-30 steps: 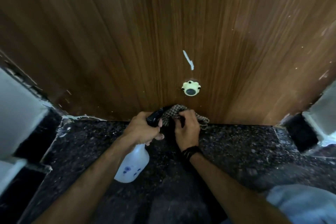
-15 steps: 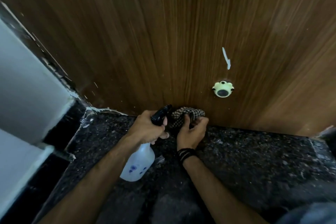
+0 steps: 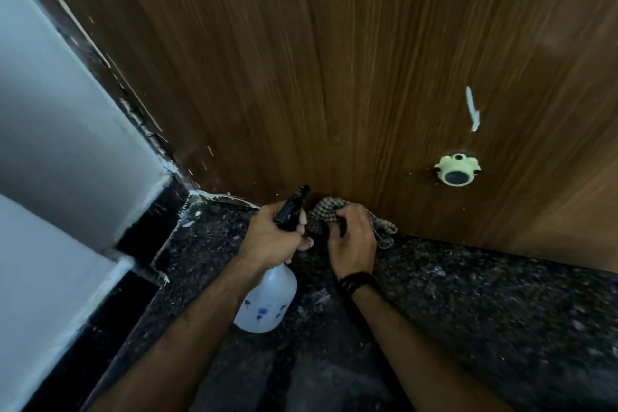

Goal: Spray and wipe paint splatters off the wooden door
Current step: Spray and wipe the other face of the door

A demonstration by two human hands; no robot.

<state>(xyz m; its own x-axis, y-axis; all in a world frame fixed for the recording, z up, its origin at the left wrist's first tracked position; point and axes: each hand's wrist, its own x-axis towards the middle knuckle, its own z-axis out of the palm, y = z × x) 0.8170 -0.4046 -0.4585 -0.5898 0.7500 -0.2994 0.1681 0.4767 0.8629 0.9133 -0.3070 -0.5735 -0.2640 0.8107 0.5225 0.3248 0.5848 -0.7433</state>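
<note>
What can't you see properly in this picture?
Head view only:
- Checked grey cloth: mostly covered by the right hand.
- Translucent white plastic spray bottle: neck hidden inside the left hand; its blue marks are too small to read.
- Brown wooden door: top cut off by the frame edge.
- Tiny white specks: blurred.

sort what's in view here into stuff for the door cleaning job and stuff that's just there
For the job:
spray bottle, held in left hand
checked cloth, gripped by right hand
wooden door
white paint streak

Just there:
pale round door fitting
speckled dark floor
black wristband
</note>
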